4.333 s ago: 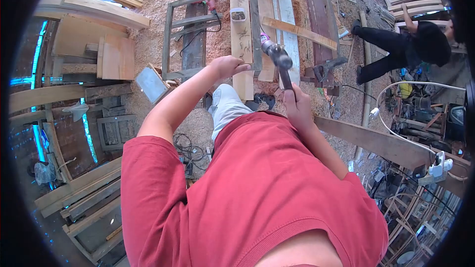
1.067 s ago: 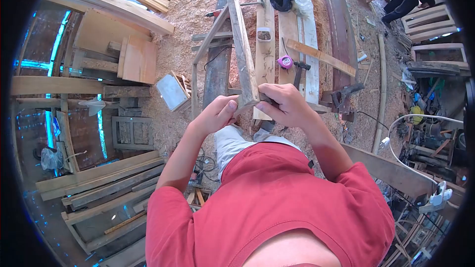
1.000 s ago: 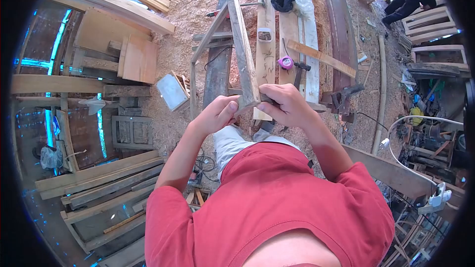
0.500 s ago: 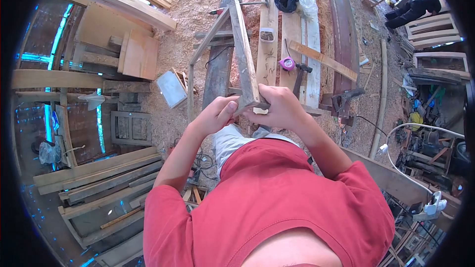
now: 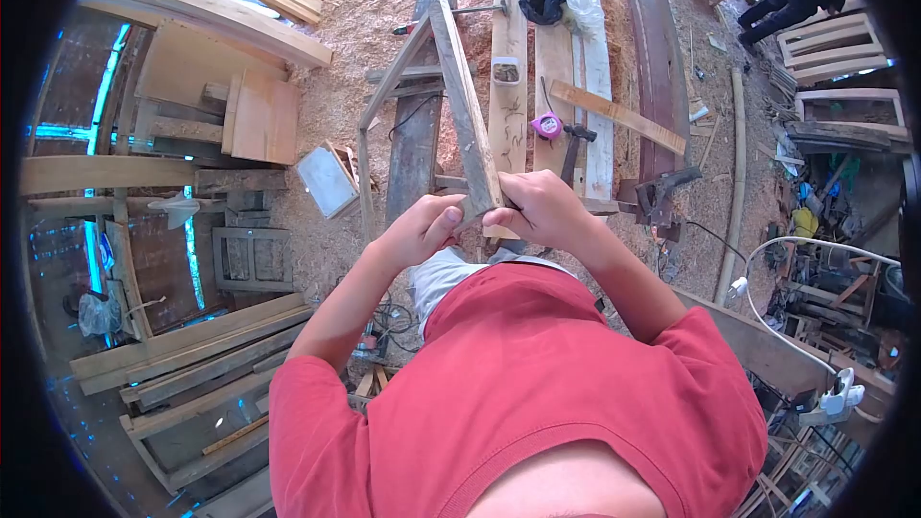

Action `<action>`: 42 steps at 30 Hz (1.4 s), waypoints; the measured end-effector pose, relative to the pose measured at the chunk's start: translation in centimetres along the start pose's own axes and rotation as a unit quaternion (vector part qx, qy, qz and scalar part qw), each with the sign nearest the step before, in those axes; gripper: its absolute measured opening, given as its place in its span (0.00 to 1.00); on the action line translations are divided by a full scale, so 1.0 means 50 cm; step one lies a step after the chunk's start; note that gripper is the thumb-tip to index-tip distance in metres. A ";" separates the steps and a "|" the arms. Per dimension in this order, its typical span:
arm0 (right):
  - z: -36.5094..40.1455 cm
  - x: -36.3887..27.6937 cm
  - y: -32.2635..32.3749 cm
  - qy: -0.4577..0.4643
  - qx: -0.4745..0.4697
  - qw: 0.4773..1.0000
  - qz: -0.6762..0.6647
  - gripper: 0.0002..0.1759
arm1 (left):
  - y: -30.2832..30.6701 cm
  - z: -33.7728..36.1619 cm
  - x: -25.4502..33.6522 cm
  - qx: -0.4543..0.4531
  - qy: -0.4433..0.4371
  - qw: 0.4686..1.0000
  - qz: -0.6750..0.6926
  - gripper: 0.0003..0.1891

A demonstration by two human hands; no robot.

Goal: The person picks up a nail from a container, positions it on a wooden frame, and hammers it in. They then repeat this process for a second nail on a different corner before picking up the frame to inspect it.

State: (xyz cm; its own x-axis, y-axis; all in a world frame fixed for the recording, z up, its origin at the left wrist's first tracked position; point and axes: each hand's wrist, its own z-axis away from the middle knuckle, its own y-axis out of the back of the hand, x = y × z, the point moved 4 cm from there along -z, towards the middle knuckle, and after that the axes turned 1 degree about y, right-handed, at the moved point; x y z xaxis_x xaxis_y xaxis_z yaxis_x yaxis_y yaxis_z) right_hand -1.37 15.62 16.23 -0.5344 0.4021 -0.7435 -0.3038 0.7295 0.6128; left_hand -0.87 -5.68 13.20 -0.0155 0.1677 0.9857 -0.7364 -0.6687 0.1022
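Grips a wooden frame (image 5: 465, 115) with left hand (image 5: 423, 230) and right hand (image 5: 547, 212) at picture center, below a pink tape measure (image 5: 547, 126).

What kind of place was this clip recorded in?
Probably a woodworking shop: wood shavings cover much of the ground, planks lie side by side with a hammer and pink tape measure on them, and both hands hold a wooden frame.
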 end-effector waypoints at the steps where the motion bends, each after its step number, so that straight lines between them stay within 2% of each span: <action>1: 0.001 0.005 -0.001 0.002 -0.001 1.000 0.002 0.34 | 0.000 -0.002 -0.002 -0.005 0.006 1.000 -0.001 0.32; 15: -0.017 0.058 -0.022 0.010 -0.040 0.999 -0.011 0.34 | 0.001 -0.004 -0.032 0.013 0.007 1.000 0.023 0.31; 19: -0.029 0.069 -0.033 0.001 -0.067 0.998 -0.020 0.31 | 0.006 0.002 -0.043 0.034 0.034 0.999 0.026 0.31; 22: -0.039 0.059 -0.028 -0.024 -0.064 0.993 -0.093 0.30 | 0.021 0.004 -0.048 0.043 0.051 0.998 0.015 0.31; 25: -0.040 0.045 -0.016 -0.031 -0.083 0.992 -0.085 0.29 | 0.037 0.003 -0.042 0.050 0.076 0.996 0.018 0.31; 28: -0.034 0.055 -0.033 -0.109 -0.022 0.963 -0.244 0.32 | 0.040 -0.001 -0.048 0.042 0.093 0.995 0.012 0.31; 31: -0.018 0.082 -0.058 -0.117 -0.001 0.981 -0.156 0.37 | 0.031 -0.011 -0.053 0.036 0.096 0.995 0.005 0.33; 34: -0.009 0.099 -0.072 -0.123 0.008 0.981 -0.150 0.39 | 0.022 -0.012 -0.075 0.029 0.108 0.994 0.006 0.34; 37: -0.002 0.107 -0.075 -0.137 0.005 0.976 -0.168 0.40 | 0.019 -0.013 -0.079 0.022 0.116 0.993 -0.025 0.35; 40: 0.019 0.133 -0.104 -0.182 -0.048 0.947 -0.262 0.40 | 0.017 -0.009 -0.082 0.017 0.120 0.991 -0.061 0.36; 42: 0.037 0.125 -0.120 -0.172 -0.006 0.954 -0.244 0.38 | 0.023 -0.007 -0.072 0.015 0.106 0.989 -0.103 0.36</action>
State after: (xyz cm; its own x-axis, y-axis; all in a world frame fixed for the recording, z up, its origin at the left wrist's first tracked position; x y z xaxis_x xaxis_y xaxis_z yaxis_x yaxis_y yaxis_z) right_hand -1.45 14.79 7.42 -0.0375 0.1760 -0.9837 -0.4599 0.8709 0.1734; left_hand -1.88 -6.81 9.74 -0.0115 0.4481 0.8939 -0.7185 -0.6254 0.3042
